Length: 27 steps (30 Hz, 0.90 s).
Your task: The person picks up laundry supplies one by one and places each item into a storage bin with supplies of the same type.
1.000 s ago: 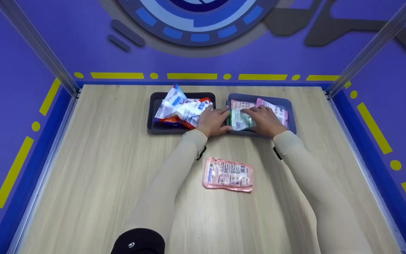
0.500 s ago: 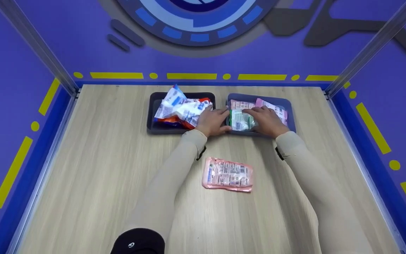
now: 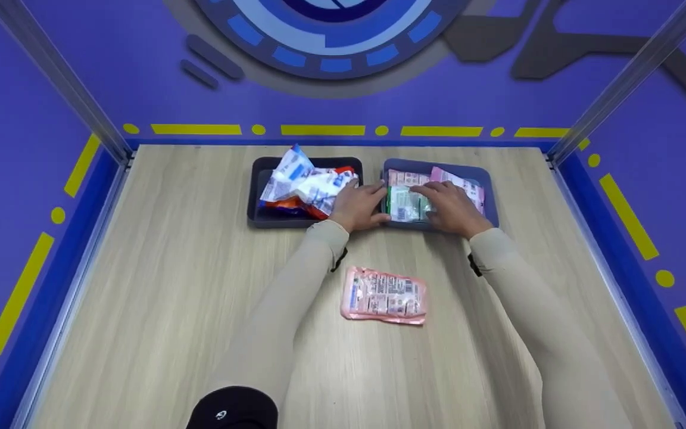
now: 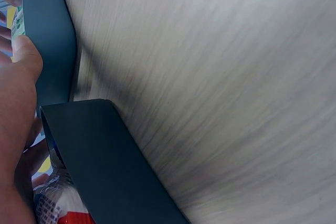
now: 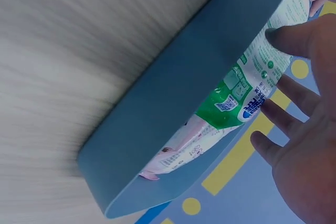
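My left hand (image 3: 358, 205) reaches across the gap between two dark grey trays, fingers spread. Its thumb lies at the rim of the right tray (image 3: 487, 179), and its other fingers are by the right side of the left tray (image 3: 277, 223). Over the right tray, my right hand (image 3: 453, 208) is at a green-and-white packet (image 5: 257, 77), thumb and fingers apart and fairly straight. The thumb seems to touch the packet near the tray wall. Beside and behind that packet lie a pale pink packet (image 3: 408, 178) and a brighter pink one (image 3: 465, 186).
White-and-blue packets (image 3: 286, 173) and an orange-red one (image 3: 319, 211) are heaped in the left tray. A flat pink pouch (image 3: 383, 296) lies on the wooden table (image 3: 170, 268) in front. Purple panels (image 3: 140, 71) enclose the back and sides.
My right hand has shifted slightly to the right, uncovering a little more of the green-and-white packet. The left hand, trays and pink pouch stay in place.
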{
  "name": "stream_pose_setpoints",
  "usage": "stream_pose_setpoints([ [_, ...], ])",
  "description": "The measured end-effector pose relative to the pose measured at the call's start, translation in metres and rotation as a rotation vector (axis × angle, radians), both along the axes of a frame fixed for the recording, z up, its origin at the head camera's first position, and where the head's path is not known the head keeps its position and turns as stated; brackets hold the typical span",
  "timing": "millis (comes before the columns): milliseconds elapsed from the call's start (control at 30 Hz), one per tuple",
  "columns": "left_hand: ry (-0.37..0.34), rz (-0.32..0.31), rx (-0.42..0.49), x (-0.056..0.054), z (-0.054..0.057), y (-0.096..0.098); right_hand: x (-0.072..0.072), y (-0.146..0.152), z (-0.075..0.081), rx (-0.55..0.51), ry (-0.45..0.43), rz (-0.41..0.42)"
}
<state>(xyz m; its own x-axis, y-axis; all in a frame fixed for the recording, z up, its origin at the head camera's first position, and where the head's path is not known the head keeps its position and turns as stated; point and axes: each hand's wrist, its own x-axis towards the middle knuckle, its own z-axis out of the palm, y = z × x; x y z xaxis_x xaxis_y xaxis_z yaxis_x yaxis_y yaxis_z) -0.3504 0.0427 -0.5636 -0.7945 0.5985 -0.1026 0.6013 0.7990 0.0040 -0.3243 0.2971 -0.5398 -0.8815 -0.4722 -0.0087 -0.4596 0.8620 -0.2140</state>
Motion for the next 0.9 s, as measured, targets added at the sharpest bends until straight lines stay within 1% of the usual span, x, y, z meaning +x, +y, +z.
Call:
stream_pose_setpoints([
  [167,-0.010,0.002,0.011,0.000,0.000,0.000,0.007,0.001,0.000,-0.021,0.032,-0.027],
  [400,0.004,-0.006,0.030,0.001,-0.001,-0.001,0.018,0.003,-0.005,-0.065,0.014,-0.101],
  [533,0.002,-0.010,0.034,0.001,-0.001,-0.001,0.027,0.003,-0.006,-0.106,0.015,-0.112],
  [700,0.006,-0.007,0.033,0.001,-0.001,-0.003,0.041,0.002,-0.006,-0.153,0.048,-0.080],
  [800,0.018,-0.006,0.016,0.001,-0.001,-0.002,0.049,0.001,-0.009,-0.173,0.098,-0.038],
  [900,0.024,-0.005,-0.005,0.000,-0.002,-0.001,0.057,-0.001,-0.012,-0.206,0.128,-0.008],
])
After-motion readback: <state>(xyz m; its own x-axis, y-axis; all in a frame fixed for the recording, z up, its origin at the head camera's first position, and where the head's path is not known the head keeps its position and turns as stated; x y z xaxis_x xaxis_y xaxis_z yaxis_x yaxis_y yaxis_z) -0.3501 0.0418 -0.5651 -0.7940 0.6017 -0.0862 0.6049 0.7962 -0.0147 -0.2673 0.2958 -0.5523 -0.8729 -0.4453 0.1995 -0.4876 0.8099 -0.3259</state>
